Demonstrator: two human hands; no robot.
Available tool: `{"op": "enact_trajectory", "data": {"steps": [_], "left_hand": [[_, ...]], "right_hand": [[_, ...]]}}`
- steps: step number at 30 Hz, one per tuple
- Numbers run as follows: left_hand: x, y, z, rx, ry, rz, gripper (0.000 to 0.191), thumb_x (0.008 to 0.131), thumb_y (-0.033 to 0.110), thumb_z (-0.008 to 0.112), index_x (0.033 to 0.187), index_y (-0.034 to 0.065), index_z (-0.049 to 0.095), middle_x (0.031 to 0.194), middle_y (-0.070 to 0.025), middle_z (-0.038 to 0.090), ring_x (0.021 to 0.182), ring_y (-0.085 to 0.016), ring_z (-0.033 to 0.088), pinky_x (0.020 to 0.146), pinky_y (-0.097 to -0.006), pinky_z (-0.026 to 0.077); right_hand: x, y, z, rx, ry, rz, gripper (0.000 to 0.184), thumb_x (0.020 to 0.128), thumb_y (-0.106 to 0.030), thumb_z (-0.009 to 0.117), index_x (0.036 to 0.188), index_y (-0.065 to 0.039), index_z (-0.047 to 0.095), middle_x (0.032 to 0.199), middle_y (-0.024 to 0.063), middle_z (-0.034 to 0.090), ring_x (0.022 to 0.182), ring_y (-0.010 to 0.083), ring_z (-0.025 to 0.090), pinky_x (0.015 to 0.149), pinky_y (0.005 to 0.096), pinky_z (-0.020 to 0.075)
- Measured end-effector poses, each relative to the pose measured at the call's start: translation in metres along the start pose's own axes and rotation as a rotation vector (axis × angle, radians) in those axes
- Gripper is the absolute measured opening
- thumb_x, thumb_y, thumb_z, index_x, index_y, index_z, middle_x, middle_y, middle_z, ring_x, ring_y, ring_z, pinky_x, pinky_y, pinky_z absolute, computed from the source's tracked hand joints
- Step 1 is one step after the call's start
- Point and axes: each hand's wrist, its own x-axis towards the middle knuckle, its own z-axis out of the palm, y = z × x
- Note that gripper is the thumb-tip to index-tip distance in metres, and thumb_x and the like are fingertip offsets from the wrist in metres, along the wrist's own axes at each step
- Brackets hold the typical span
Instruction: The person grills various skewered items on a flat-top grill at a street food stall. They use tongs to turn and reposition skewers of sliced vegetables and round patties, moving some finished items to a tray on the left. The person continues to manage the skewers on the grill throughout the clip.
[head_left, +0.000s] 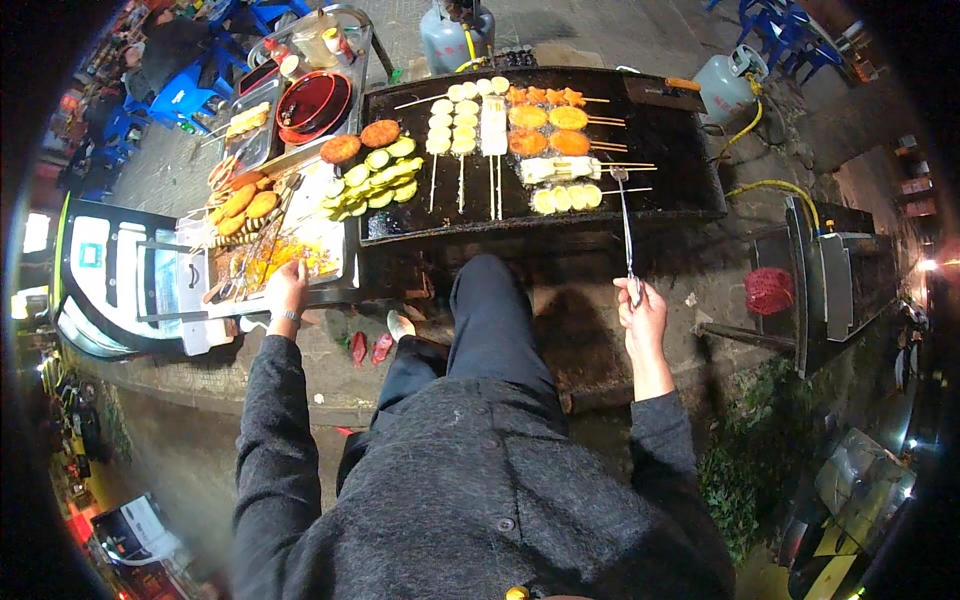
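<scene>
My right hand (643, 311) is closed around the handle of a long metal utensil (627, 232). Its small, fork-like head reaches over a black griddle (667, 180), beside a skewer of pale food (559, 170). Below that lies a skewer of yellow rounds (566, 199). Further up the griddle are orange patties on sticks (568, 118), star-shaped pieces (546, 96) and pale skewered discs (441, 125). At the near edge of a metal tray (341, 262), my left hand (287, 289) has curled fingers, close to orange-red seasoning (289, 255). Whether it grips anything is unclear.
Green sliced vegetables (382, 180) are piled at the griddle's left end. A red-rimmed bowl of dark sauce (313, 105) stands behind. A wooden-handled scraper (679, 85) lies at the back right corner. Gas cylinders (457, 37) and yellow hoses (742, 129) are beyond.
</scene>
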Motion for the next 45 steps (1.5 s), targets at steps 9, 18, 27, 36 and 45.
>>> {"op": "enact_trajectory", "data": {"steps": [9,18,27,36,45], "left_hand": [[0.003,-0.005,0.007,-0.018,0.003,-0.009,0.038,0.083,0.036,0.045,0.063,0.0048,0.056,0.064,-0.0188,0.055,0.063,-0.035,0.055,0.057,-0.0428,0.042],[0.0,0.003,0.0,-0.002,0.03,-0.032,0.033,0.081,0.033,0.046,0.065,0.0057,0.057,0.068,-0.0176,0.057,0.067,-0.034,0.056,0.06,-0.0435,0.043],[-0.001,0.003,0.002,-0.029,0.068,-0.013,0.028,0.08,0.03,0.048,0.07,0.006,0.058,0.072,-0.0146,0.059,0.07,-0.032,0.057,0.062,-0.0406,0.045],[-0.001,0.002,0.001,-0.043,0.084,-0.012,0.03,0.081,0.032,0.048,0.072,0.0058,0.059,0.073,-0.0144,0.059,0.07,-0.031,0.058,0.062,-0.04,0.045],[-0.003,0.006,-0.003,-0.069,0.075,-0.03,0.028,0.081,0.03,0.048,0.073,0.0056,0.059,0.073,-0.0148,0.059,0.07,-0.032,0.057,0.063,-0.0399,0.045]], "right_hand": [[-0.021,-0.003,0.011,-0.18,0.029,-0.119,0.021,0.089,-0.015,0.047,0.091,0.0,0.061,0.06,-0.0048,0.045,0.043,-0.0001,0.031,0.037,0.0163,0.0196],[0.046,0.003,0.091,-0.513,-0.294,-0.269,0.016,0.084,-0.011,0.053,0.083,0.0,0.065,0.059,-0.0038,0.05,0.052,0.0034,0.042,0.048,0.0192,0.0331],[0.079,0.011,0.116,-0.561,-0.349,-0.186,0.019,0.085,-0.016,0.051,0.084,-0.004,0.066,0.056,-0.0056,0.046,0.045,0.0009,0.032,0.04,0.0169,0.0228],[0.046,0.002,0.136,-1.342,-0.136,-0.757,0.019,0.075,-0.022,0.057,0.07,-0.004,0.06,0.071,0.0132,0.055,0.065,0.0313,0.056,0.058,0.041,0.0445],[0.034,0.006,0.154,-1.461,-0.156,-0.882,0.019,0.074,-0.022,0.055,0.065,-0.006,0.059,0.068,0.0142,0.053,0.057,0.0306,0.056,0.053,0.0407,0.047]]}}
